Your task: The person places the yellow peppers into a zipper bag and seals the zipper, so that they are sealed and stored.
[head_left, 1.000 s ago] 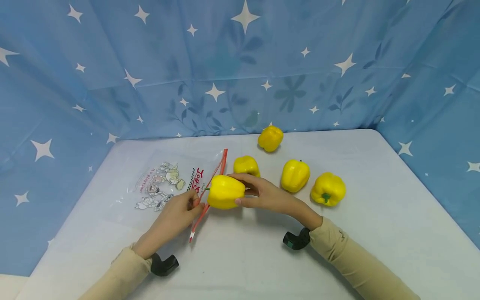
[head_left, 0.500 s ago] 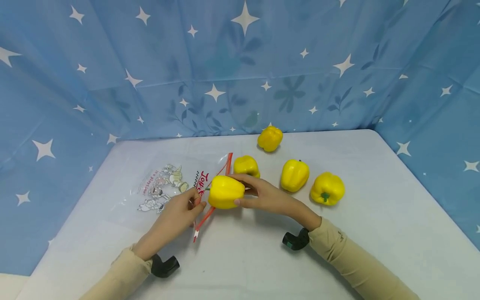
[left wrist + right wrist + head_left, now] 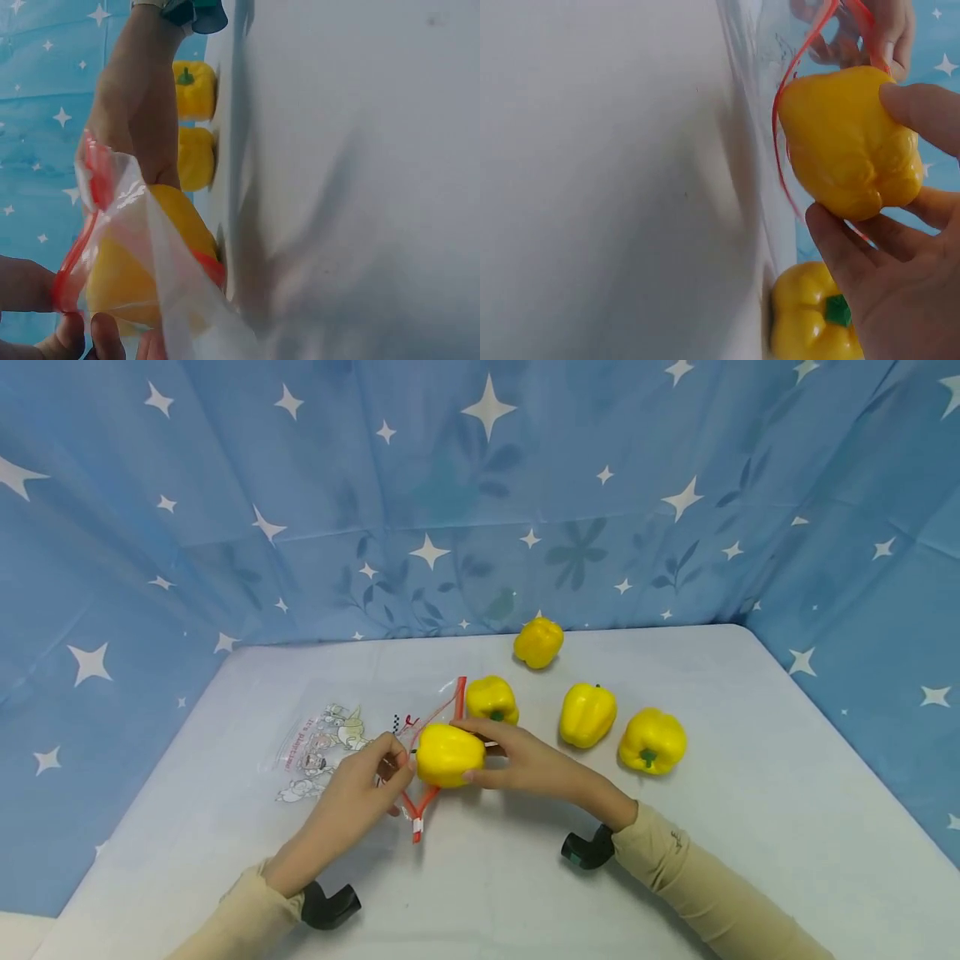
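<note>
On the clear plastic bag (image 3: 339,731) we read "it's playtime" in small slanting red letters (image 3: 301,745), toward its nine o'clock. Toward its two o'clock stands more red lettering (image 3: 408,722), too hidden for us to make out.

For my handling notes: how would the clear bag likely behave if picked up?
The clear bag is likely floppy, since it shows creases near the left hand. It is probably light, looking thin and see-through. Its red edge looks thicker, so it may be somewhat firmer, though it curves here too.
</note>
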Motion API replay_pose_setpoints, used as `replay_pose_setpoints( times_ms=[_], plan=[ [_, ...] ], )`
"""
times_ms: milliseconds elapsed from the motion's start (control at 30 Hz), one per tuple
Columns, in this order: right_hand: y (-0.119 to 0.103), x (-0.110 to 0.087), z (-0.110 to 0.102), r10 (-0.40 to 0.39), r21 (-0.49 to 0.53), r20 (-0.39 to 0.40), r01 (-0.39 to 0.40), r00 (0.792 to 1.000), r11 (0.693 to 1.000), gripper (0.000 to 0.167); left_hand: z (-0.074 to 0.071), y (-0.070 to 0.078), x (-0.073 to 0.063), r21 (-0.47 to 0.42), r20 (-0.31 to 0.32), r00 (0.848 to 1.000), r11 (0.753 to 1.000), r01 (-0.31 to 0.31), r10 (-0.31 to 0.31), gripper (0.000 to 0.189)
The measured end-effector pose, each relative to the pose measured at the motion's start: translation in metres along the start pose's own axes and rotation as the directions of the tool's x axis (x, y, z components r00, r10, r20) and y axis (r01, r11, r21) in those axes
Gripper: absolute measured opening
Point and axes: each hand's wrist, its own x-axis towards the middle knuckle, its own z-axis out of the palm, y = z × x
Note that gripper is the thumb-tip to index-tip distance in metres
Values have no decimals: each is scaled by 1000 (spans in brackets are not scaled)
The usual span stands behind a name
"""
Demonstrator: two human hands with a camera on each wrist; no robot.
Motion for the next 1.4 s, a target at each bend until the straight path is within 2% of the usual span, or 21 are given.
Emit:
replay_pose_setpoints(
  times_ms=[100,200,400,500,733,900,1200,1300,1400],
  plan=[
    [-3,2,5,16,-51,-4,-16,1000,999,72,1,2,-2,20,-3,1000,1000,-20,20,7],
    [-7,6,8,24,-110,-11,-25,1000,994,71,2,2,-3,81,-26,998,995,-63,65,7],
    [-11,20,12,12,-194,-33,-18,999,981,68,3,3,-2,193,-62,980,966,-172,187,8],
    [-11,29,16,-9,-224,-35,1,999,975,67,3,2,-3,203,-67,975,960,-194,212,9],
    [-5,36,23,6,-198,-55,-16,998,980,66,4,1,-2,211,-56,971,953,-218,234,10],
    [-2,38,26,-13,-195,-118,-10,993,981,61,3,3,-4,237,-53,972,948,-213,231,10],
    [0,38,34,-81,-201,-297,20,951,979,54,4,4,-5,209,-44,979,960,-186,200,10],
    [-1,38,35,-82,-189,-327,20,942,982,53,4,4,-5,199,-38,981,963,-180,191,9],
    [-4,38,32,-66,-169,-327,10,943,986,52,3,4,-5,193,-34,981,965,-180,190,9]
  ],
)
